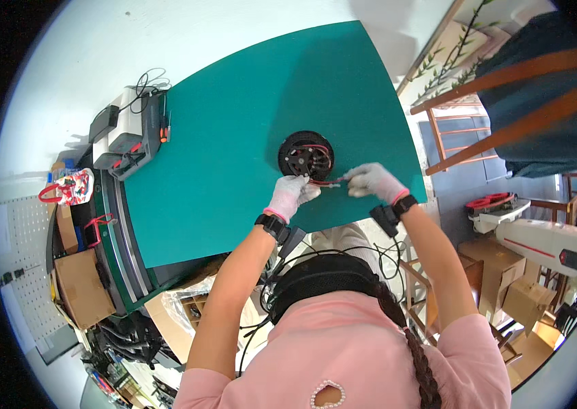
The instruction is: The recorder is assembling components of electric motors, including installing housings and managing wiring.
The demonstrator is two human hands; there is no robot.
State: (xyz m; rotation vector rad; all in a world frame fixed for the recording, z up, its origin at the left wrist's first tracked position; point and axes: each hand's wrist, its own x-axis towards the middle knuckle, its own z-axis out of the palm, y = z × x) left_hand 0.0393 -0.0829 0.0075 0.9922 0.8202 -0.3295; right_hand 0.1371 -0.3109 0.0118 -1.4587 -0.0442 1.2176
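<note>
A black wheel (291, 163) with a rubber tyre lies on its side on the green table mat (234, 102), showing its inner parts and red and black wires. Thin red and dark wires (326, 183) run from its near edge toward the right. My left hand (290, 193), in a white glove, is closed on these wires close to the wheel's near rim. Gloved in white too, my right hand (374, 183) is closed at the far end of the wires; its fingertips are slightly blurred, and what sits between them is too small to make out.
At the mat's left edge stands a grey-and-white device (125, 129) with a black cable, and orange-handled screwdrivers (164, 129) beside it. A wooden chair (452, 133) is to the right. Cardboard boxes (84, 290) sit lower left. Black cables (387, 252) hang near my waist.
</note>
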